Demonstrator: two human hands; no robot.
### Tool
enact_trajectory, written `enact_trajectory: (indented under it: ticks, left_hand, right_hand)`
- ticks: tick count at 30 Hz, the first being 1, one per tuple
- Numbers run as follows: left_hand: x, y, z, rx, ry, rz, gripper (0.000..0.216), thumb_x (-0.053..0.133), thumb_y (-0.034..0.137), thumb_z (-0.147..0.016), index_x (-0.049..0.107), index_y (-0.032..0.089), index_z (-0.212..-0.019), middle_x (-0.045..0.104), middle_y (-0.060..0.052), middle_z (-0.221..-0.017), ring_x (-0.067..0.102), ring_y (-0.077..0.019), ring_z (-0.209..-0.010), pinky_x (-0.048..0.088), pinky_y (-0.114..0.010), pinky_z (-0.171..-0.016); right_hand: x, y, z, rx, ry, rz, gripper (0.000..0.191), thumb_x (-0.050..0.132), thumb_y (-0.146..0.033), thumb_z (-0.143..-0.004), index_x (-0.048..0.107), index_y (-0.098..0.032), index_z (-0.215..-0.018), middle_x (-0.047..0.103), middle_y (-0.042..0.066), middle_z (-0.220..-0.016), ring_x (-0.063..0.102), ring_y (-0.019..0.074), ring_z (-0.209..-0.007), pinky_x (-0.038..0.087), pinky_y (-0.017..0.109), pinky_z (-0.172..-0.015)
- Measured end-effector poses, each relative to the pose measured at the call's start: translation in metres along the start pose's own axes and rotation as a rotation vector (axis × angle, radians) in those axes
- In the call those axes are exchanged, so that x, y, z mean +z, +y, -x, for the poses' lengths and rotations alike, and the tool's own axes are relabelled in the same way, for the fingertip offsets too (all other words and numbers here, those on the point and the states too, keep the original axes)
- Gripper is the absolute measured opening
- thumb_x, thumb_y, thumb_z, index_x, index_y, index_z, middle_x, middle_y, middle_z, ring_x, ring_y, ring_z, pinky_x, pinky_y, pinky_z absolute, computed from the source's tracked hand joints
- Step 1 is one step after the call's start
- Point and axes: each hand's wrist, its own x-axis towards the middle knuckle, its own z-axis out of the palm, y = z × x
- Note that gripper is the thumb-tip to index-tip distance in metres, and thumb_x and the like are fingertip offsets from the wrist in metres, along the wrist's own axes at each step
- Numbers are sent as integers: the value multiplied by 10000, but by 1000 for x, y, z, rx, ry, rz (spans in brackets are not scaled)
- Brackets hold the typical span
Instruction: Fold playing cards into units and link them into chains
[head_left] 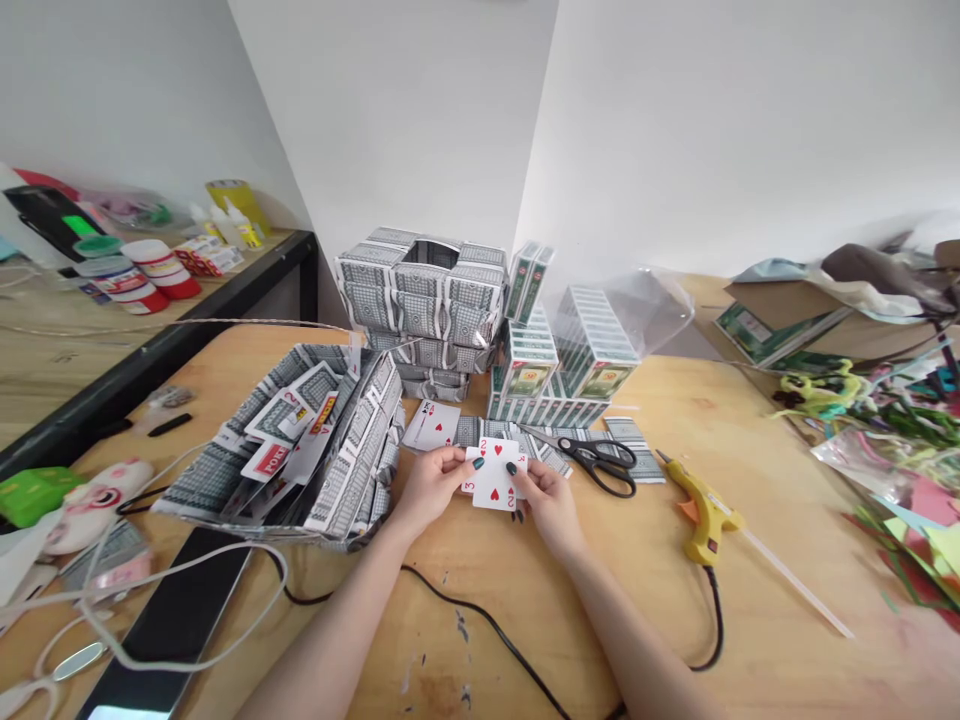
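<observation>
Two playing cards (494, 488) are held face up over the middle of the desk (465, 660), a two of hearts being laid crosswise over a card marked 3. The left edge is pinched by the left hand (433, 488), with the thumb on the face and the other fingers (448, 455) curled close behind. The right edge is gripped likewise by the right hand (553, 500), its thumb pressed to the face; neither hand is opened wider than the cards' thickness.

Just behind, patterned cards are spread, with black-handled scissors (619, 450) resting on them. To the left, a basket (358, 468) built of folded cards is filled with loose cards and packaging. Farther back, a folded-card structure (420, 290) is placed beside stacked card boxes (594, 345). At the right, a yellow glue gun (706, 520) is laid down, fitted with a clear glue stick (799, 585).
</observation>
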Motion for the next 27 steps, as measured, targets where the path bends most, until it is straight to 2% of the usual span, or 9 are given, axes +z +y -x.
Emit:
enact_trajectory:
  ticks: [4, 9, 16, 22, 27]
  left_hand:
    - [1, 1, 0, 12, 4, 0, 186, 660, 298, -648, 598, 137, -719, 619, 18, -631, 553, -110, -580, 427, -204, -546]
    - [2, 1, 1, 27, 18, -33, 210, 665, 328, -635, 597, 138, -697, 621, 16, -626, 555, -117, -577, 429, -208, -538]
    - [1, 3, 1, -17, 36, 4, 225, 678, 323, -623, 628, 135, -735, 628, 7, -636, 562, -123, -594, 446, -219, -557]
    - [-2, 7, 4, -150, -161, 304, 319, 676, 347, -649, 653, 115, -867, 670, -64, -758, 619, -177, -706, 493, -300, -657]
    - [0, 5, 6, -208, -214, 341, 291, 691, 337, -657, 666, 113, -841, 682, -83, -801, 625, -183, -771, 492, -328, -738]
  right_hand:
    - [-3, 1, -3, 25, -44, -2, 331, 616, -483, -702, 556, -159, -670, 535, -28, -497, 400, 75, -367, 313, 205, -348]
    - [-3, 2, -3, -3, -35, 7, 346, 626, -489, -691, 533, -161, -630, 512, -37, -476, 387, 72, -364, 304, 203, -343]
    - [-2, 2, -1, -27, -30, 13, 342, 602, -492, -718, 542, -157, -682, 506, -33, -493, 384, 72, -367, 313, 200, -333]
    - [-4, 0, 0, -38, -13, 23, 352, 603, -507, -708, 549, -159, -691, 517, -30, -487, 373, 74, -363, 296, 201, -325]
    - [-8, -3, 0, -83, -6, 88, 341, 580, -497, -731, 560, -160, -678, 501, -36, -453, 359, 76, -351, 269, 205, -328]
